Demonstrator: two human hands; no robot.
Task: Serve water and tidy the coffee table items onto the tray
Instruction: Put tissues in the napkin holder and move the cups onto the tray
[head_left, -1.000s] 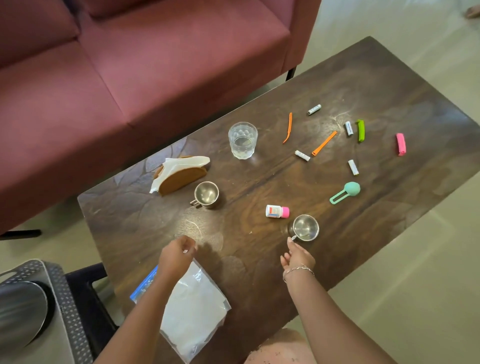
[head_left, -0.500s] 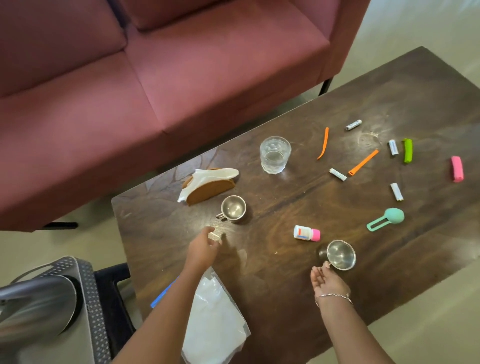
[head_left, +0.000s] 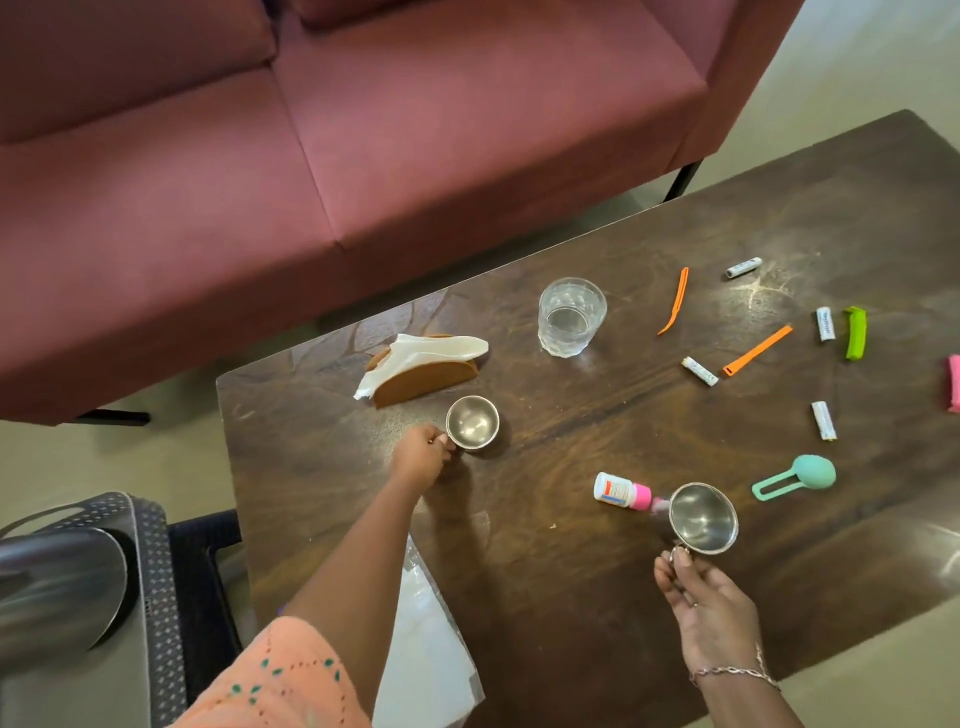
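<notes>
both hands are on the cups at once: the left grip (head_left: 418, 457), centre of the frame, curls round the handle side of the left steel cup (head_left: 472, 421), which stands upright on the table (head_left: 571, 597) just below the napkin holder (head_left: 421, 371); the handle itself is hidden under the fingers. lower right, the right grip (head_left: 711, 608) pinches the small handle of the right steel cup (head_left: 704, 517) between thumb and fingertips, and that cup tips a little towards the camera. taking each by the handle looks like the way to lift both together. the perforated grey tray (head_left: 156, 571) sits off the table at lower left with a steel jug (head_left: 57, 587) on it, so the cups likely head that way. the glass (head_left: 571, 317), upper centre, seems to hold a little water. the white bottle (head_left: 621, 490) with its pink cap lies on its side, just beside the right cup; its label shows an orange mark, but the writing is too small to read. the battery (head_left: 825, 323) by the green clip (head_left: 855, 332) has print too, also unreadable.
</notes>
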